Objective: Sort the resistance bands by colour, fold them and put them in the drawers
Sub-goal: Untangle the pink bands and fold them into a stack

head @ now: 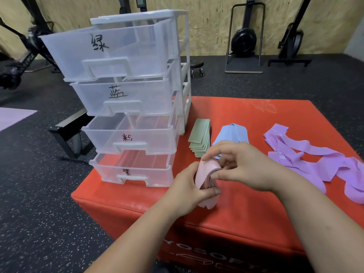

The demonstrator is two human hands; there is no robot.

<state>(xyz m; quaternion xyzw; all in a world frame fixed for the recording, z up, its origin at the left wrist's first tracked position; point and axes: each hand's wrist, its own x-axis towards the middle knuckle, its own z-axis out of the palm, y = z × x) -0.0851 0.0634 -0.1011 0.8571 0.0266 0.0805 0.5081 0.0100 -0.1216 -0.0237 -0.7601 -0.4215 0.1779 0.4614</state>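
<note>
Far left, a lilac mat lies on the speckled floor, and a black bench sits just behind the corner of the red box. On the box's left end stands the clear drawer unit: four drawers, each marked with a handwritten character, all pulled out towards the camera. The top drawer juts out furthest, then come the second drawer, the third drawer and the bottom drawer. Just right of the unit, the green bands lie folded in a neat, fanned stack on the red top. In front of them, here's the left hand, thumb and fingers curled round the pink bands, which stand as a folded bundle held up off the box. Behind the hands, the blue bands lie in a looser pile beside the green, partly hidden. The right hand comes in over the top, fingers bent down on the upper end of the pink bundle, thumb against its side, so both hands grip it. Far right, the purple bands sprawl unfolded across the box. Gym machines stand along the board wall at the back.
</note>
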